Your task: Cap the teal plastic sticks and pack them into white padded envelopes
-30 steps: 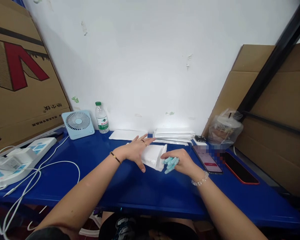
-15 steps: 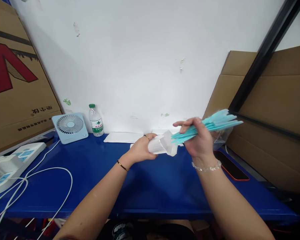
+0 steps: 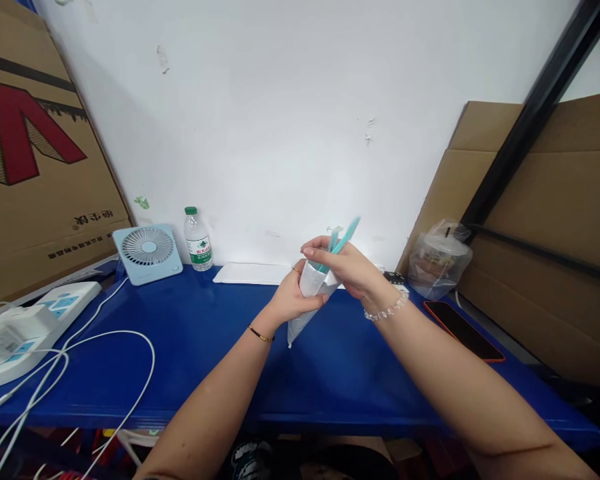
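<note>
My left hand [image 3: 291, 300] is wrapped round a white bag [image 3: 300, 325], held tilted above the blue table with its mouth up and to the right. Thin turquoise strips [image 3: 349, 233] stand partly inside that mouth, their upper ends sticking out. My right hand [image 3: 356, 272] is at the bag's opening, fingers curled round the strips. The lower part of the strips is hidden by the bag and fingers, and their exact kind cannot be made out.
Against the wall stand a blue fan [image 3: 149, 253], a water bottle [image 3: 199, 241] and flat white packets [image 3: 250, 273]. A bagged cup [image 3: 439, 257] and a phone [image 3: 463, 331] lie right. Left are a power strip [image 3: 73, 300] and cables. Cardboard [image 3: 555, 220] flanks the table [image 3: 205, 320].
My right hand has moved left and brought the turquoise strips from beside the bag into its mouth. The bag has turned more upright. The bagged cup behind has come into full view.
</note>
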Available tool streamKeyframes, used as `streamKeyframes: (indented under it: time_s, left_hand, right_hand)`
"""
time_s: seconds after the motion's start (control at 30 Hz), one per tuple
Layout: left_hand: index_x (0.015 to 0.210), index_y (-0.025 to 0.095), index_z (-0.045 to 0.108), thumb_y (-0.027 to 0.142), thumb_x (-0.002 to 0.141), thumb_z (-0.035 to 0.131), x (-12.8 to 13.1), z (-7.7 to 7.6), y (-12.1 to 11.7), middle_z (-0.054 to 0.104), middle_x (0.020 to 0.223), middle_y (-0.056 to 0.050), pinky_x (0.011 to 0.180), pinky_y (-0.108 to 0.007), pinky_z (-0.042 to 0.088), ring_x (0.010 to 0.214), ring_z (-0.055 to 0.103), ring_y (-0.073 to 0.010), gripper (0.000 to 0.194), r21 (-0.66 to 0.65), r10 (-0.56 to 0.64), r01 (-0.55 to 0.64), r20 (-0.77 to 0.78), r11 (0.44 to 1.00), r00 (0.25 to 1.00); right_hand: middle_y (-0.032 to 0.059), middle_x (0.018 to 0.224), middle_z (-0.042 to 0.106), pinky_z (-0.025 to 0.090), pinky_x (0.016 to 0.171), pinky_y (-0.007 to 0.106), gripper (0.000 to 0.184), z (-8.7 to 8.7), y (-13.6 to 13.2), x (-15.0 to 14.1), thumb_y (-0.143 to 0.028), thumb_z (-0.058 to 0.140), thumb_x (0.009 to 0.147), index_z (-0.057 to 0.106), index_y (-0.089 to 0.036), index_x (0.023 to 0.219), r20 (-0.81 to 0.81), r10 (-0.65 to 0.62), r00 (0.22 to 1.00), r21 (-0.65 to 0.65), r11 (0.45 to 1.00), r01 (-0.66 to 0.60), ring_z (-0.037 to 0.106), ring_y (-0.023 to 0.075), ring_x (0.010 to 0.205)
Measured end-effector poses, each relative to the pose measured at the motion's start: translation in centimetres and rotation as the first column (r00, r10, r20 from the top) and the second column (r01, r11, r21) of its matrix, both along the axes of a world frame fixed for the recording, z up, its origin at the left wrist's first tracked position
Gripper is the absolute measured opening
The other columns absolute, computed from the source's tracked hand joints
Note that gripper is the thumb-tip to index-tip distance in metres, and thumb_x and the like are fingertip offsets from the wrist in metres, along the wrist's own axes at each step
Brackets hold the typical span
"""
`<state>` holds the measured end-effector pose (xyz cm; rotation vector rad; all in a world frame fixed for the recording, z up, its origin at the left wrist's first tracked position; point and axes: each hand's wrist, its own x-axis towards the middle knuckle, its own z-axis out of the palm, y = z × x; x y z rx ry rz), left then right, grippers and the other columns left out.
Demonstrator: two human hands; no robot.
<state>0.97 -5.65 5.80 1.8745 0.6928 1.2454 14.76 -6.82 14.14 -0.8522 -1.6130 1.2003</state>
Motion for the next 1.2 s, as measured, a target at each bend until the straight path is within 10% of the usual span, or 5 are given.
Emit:
streamKeyframes:
  time_s: [0.43,0.6,0.8,0.93,1.2]
  left_hand:
    - [0.114,0.014,0.055,0.045,0.065,0.071,-3.4,-1.2,1.0,0.063,0.107,-0.011,0.082,-0.036,0.044,0.098,0.057,-0.0285,0.060,-0.261,-0.242,0.336,0.333,0.905,0.911]
    - [0.119,0.018,0.053,0.040,0.064,0.076,-4.0,-0.8,0.2,0.062,0.114,-0.010,0.087,-0.037,0.045,0.103,0.058,-0.0277,0.063,-0.262,-0.119,0.217,0.347,0.940,0.930]
    - [0.103,0.017,0.057,0.037,0.074,0.069,-3.1,-1.1,-0.8,0.067,0.100,-0.007,0.078,-0.033,0.049,0.089,0.063,-0.0215,0.037,-0.271,0.078,0.004,0.293,0.962,0.953]
    - [0.106,0.018,0.055,0.035,0.076,0.068,-2.7,-1.4,-0.7,0.066,0.100,-0.007,0.080,-0.033,0.049,0.090,0.062,-0.0203,0.037,-0.253,0.080,0.003,0.318,0.967,0.945]
    - [0.111,0.026,0.052,0.031,0.078,0.062,-6.4,-1.3,1.0,0.051,0.121,-0.004,0.085,-0.026,0.041,0.112,0.050,-0.0162,0.036,-0.349,0.575,-0.459,0.539,0.817,0.615]
  right_hand:
    - [0.0064,0.121,0.055,0.045,0.088,0.037,0.059,2.0,1.3,1.3,-0.038,0.075,0.067,0.054,-0.024,0.121,0.425,0.251,0.870,0.338,0.848,-0.409,0.052,0.0228,0.107]
    - [0.0073,0.110,0.060,0.047,0.080,0.035,0.042,1.6,2.5,0.7,-0.040,0.058,0.084,0.054,-0.022,0.121,0.470,-0.029,0.882,0.503,0.830,-0.241,0.056,0.0210,0.097]
    - [0.0096,0.113,0.058,0.040,0.085,0.039,0.029,2.3,1.5,0.6,-0.043,0.061,0.081,0.067,-0.023,0.102,0.547,-0.430,0.718,0.801,0.520,-0.298,0.051,0.0252,0.103]
    - [0.0044,0.072,0.062,0.039,0.067,0.030,0.026,3.2,1.5,1.4,-0.038,0.054,0.087,0.068,-0.018,0.079,0.759,-0.334,0.558,0.621,0.630,-0.467,0.053,0.0165,0.070]
    - [0.0019,0.061,0.056,0.037,0.052,0.025,0.035,-2.5,11.2,10.7,-0.046,0.051,0.082,0.064,-0.013,0.082,0.380,-0.660,0.648,0.390,0.749,0.535,0.047,0.0125,0.054]
